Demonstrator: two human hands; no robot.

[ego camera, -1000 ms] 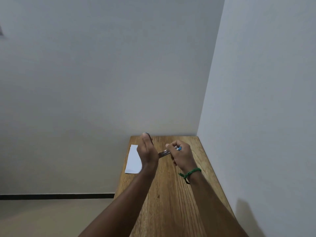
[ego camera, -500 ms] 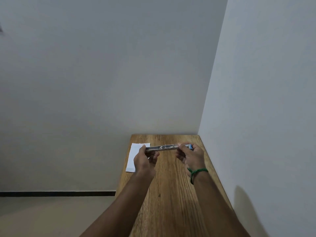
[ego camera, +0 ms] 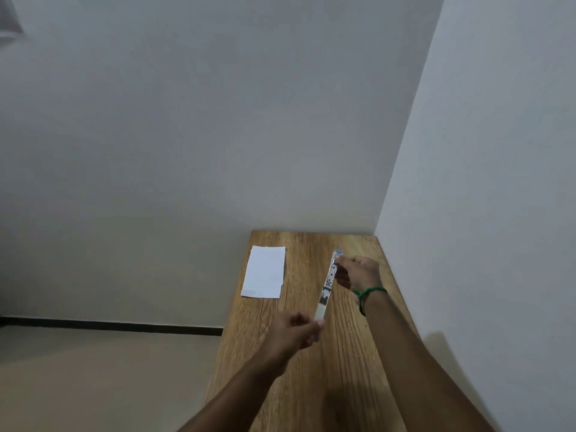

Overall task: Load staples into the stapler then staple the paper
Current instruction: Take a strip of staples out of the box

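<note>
We hold the stapler (ego camera: 327, 283) swung open, left hand (ego camera: 296, 333) and right hand (ego camera: 358, 272) each clamped on an end; loading staples comes next, paper (ego camera: 264, 272) waiting upper left on the surface (ego camera: 311, 385).

head cam | looks forward-down from above | table (ego camera: 343, 369) near, wall corner beyond | single view

A bare room corner, plain indoor space, hard to call it home or office. A narrow wooden table (ego camera: 314, 363) sits pushed against blank white walls (ego camera: 218, 120), a dark skirting strip (ego camera: 109, 325) runs low over a beige floor (ego camera: 93, 385).
</note>
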